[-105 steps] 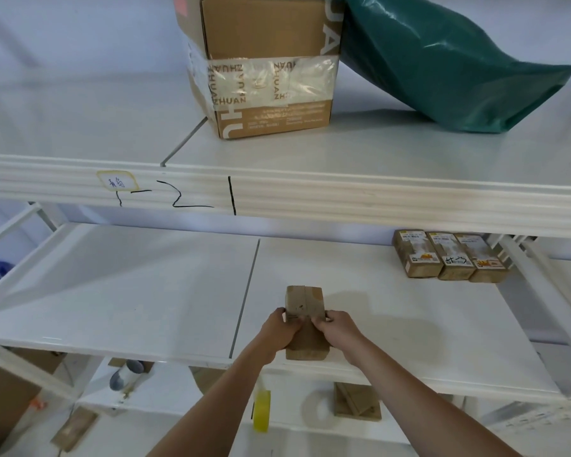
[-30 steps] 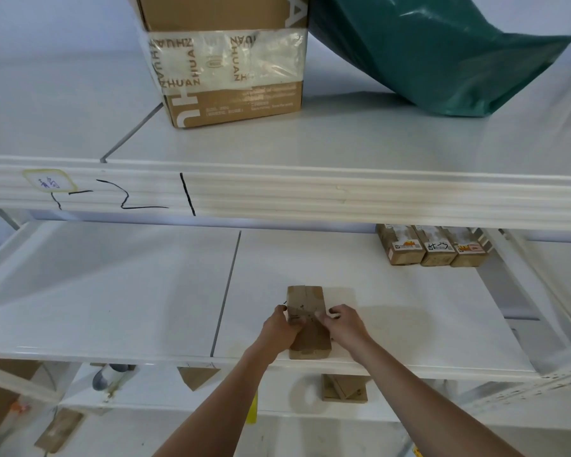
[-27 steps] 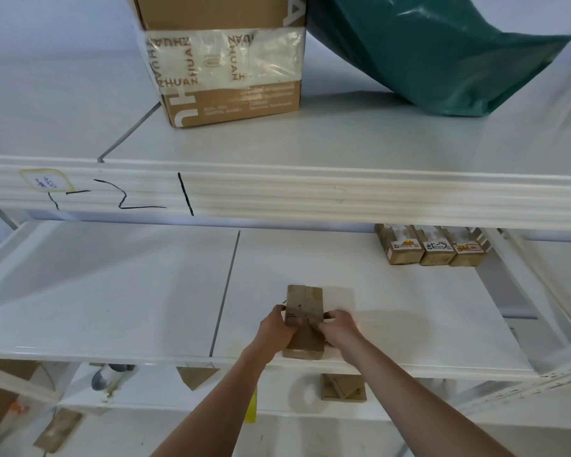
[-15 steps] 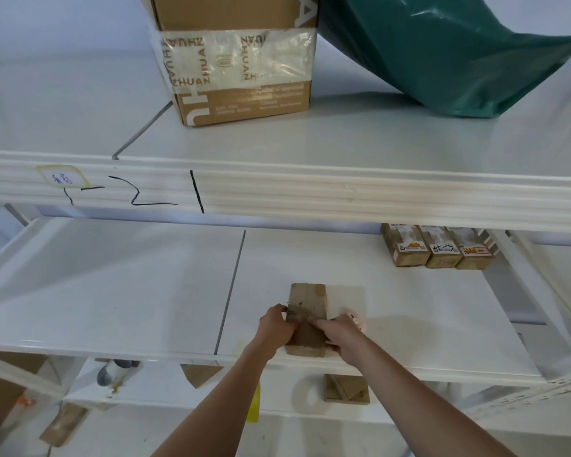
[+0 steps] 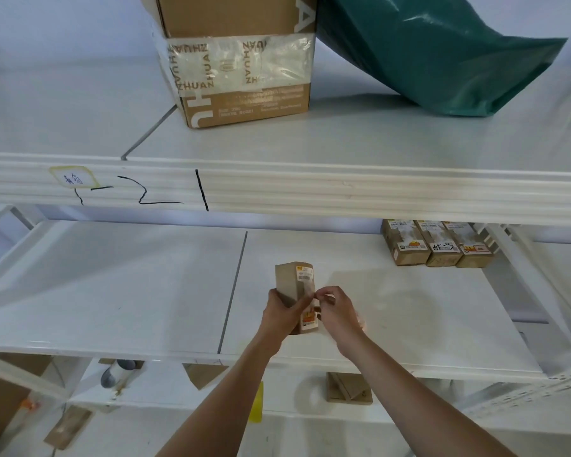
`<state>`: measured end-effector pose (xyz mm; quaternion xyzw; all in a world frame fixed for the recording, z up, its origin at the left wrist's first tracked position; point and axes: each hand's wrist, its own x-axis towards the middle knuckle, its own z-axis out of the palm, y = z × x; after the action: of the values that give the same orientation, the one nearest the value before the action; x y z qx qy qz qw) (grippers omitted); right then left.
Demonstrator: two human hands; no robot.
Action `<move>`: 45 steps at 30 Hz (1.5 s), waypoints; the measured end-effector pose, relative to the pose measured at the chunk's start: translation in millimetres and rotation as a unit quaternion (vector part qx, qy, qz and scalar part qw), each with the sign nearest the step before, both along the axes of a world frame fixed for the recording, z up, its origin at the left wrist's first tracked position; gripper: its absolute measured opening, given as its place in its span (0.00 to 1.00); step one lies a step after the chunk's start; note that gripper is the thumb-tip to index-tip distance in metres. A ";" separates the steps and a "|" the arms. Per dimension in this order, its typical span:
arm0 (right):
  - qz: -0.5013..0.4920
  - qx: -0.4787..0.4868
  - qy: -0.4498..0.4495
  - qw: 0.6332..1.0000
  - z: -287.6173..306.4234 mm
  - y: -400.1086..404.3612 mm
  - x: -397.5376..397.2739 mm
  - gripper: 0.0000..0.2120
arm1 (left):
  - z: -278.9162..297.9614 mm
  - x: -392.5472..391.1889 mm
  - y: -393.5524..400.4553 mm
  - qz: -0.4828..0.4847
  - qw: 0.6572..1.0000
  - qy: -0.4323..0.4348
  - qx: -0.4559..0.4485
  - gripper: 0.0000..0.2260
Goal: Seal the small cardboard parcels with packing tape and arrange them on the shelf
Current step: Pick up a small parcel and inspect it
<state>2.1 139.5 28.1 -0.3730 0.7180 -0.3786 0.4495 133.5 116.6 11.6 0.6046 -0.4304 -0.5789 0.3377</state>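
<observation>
Parcel (image 5: 294, 285) in L hand (image 5: 282, 313) grip; R hand (image 5: 338, 310) fingers pinching its tape.

Small parcel (image 5: 293, 285) now lifted and turned upright off the shelf (image 5: 409, 324), labelled side showing, left hand (image 5: 282, 313) gripping it, right hand (image 5: 335, 308) pinching at its edge

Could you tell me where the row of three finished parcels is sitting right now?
In the head view, the three labelled parcels stand side by side at the back right of the middle shelf.
</observation>
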 end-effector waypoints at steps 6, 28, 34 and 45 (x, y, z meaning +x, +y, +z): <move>0.035 0.080 -0.064 0.994 -12.2 -1.5 -24.2 0.25 | -12.3 17.2 0.5 -0.026 0.990 0.123 0.061 0.27; 0.041 0.058 -0.261 0.963 -10.1 10.1 -32.3 0.18 | -9.0 3.6 6.4 -0.040 0.984 0.154 0.075 0.26; 0.030 0.067 -0.197 0.978 -14.3 9.6 -29.8 0.15 | -7.4 6.4 7.6 -0.070 0.986 0.130 0.078 0.20; -0.007 0.053 -0.053 0.997 0.9 2.0 -31.6 0.29 | -7.5 -2.7 -4.1 -0.078 0.997 -0.019 0.020 0.22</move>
<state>-29.5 141.5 29.0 -0.3228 0.7149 -0.3629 0.5031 130.9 112.4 4.1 0.5866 -0.4710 -0.6005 0.2709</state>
